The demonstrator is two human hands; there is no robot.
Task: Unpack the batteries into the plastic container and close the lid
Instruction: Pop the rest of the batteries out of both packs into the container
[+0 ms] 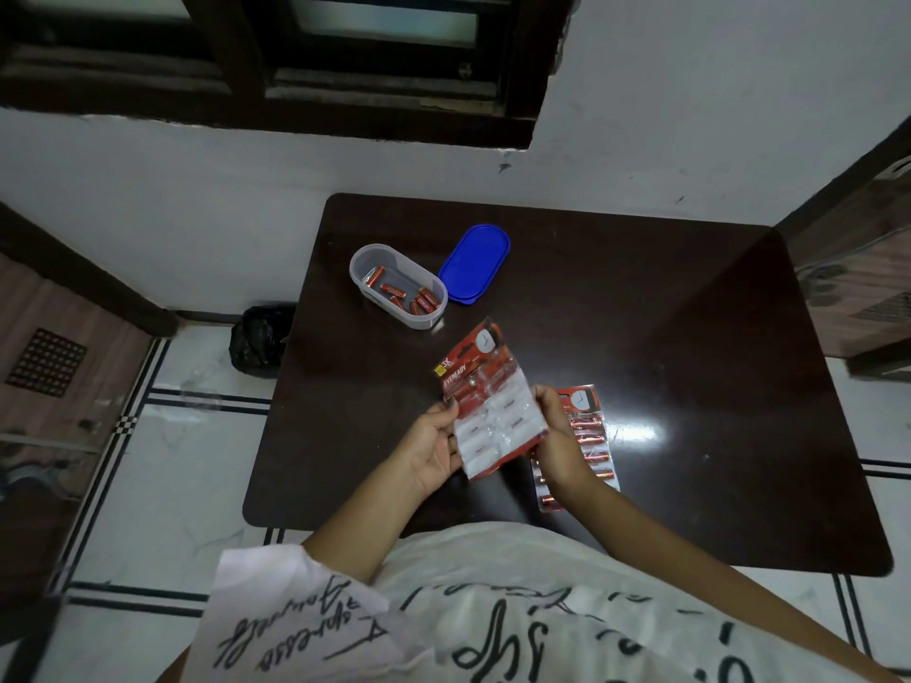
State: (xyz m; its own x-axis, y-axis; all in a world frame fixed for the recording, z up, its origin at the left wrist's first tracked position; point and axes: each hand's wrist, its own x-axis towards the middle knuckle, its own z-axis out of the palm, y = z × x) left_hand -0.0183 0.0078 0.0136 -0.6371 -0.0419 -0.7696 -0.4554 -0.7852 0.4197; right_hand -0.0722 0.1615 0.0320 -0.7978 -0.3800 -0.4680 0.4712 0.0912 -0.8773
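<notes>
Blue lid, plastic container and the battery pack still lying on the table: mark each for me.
blue lid (474, 263), head view, centre of its top face.
plastic container (367, 252), head view, far rim.
battery pack on the table (594, 443), head view, blister strip right of the right hand.

Dim indoor light. A white glare sits on the dark table (636, 431). Edges bend and corners darken.

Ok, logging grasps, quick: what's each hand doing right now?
Left hand: closed on the battery pack's left edge.
Right hand: closed on the same pack's right edge.
</notes>
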